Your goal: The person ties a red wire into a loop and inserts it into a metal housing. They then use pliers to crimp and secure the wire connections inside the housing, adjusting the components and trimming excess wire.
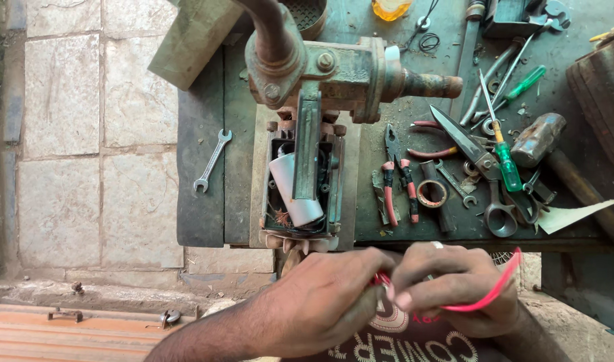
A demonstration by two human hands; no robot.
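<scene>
Outdoors, the head view looks down on a dark, worn metal tabletop [199, 201] littered with filings and tools, set over pale stone paving slabs [85, 134], with reddish corrugated sheeting [65, 335] at the lower left. One rusty green pump body [320, 67] stands on the tabletop, and below it sits one opened motor housing [300, 188] with a white cylinder [295, 191] lying tilted inside. One open-ended spanner [212, 161] lies alone to the left of the housing. To the right lie two pairs of red-handled pliers [397, 181], one more with its red grips near the pump's pipe end [431, 144], one pair of large shears [481, 167], two green-handled screwdrivers [505, 157], one small spanner [456, 184], one roll of brownish tape [431, 193] and one hammer [538, 139] with a wooden handle. One orange plastic piece [391, 8] rests at the top edge. At the bottom edge, in front of the tabletop, the left hand [327, 302] and the right hand [454, 285] are brought together, fingertips meeting and pinched on a thin red wire [494, 288]; the wire runs out from the right hand and curves up to the right. One ring shows on a right finger.
</scene>
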